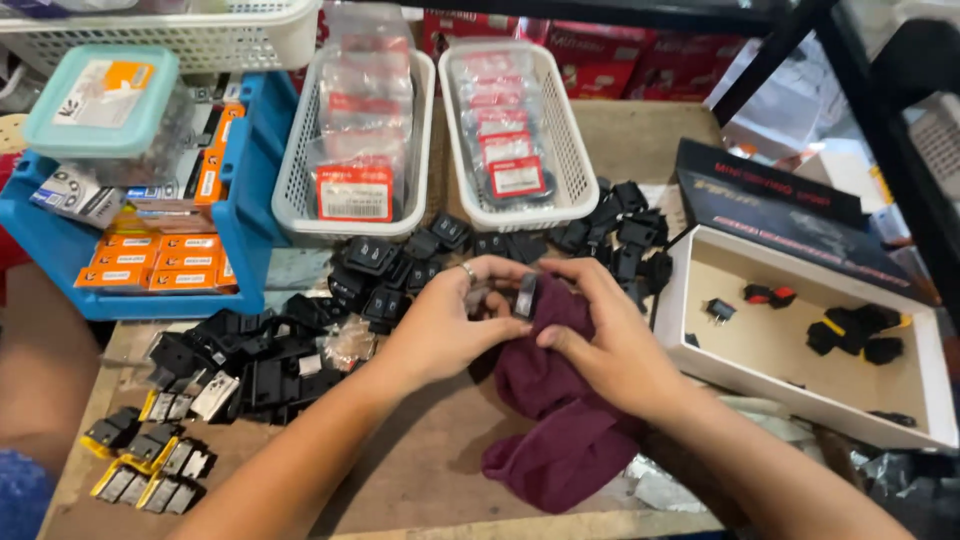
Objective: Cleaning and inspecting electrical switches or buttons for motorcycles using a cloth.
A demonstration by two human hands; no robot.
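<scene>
Both hands [530,330] pinch switch [525,295] w/ cloth [560,420].

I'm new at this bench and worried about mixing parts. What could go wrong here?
The small black part, pinched between left hand and right hand over the maroon cloth, might slip into the loose black switches behind. An elbow could also nudge the open white box.

White mesh baskets [575,150]: three, two of them side by side holding bagged parts
Blue bin [250,190]: one, stacked with orange boxes
Teal-lidded container [100,100]: one
White box [800,395]: one, with its dark lid [780,215] just behind
Maroon cloth [565,420]: one
Hands: two, left [440,330] and right [610,345]
Black switches [375,255] loose on the table [420,460]: too many to count
</scene>
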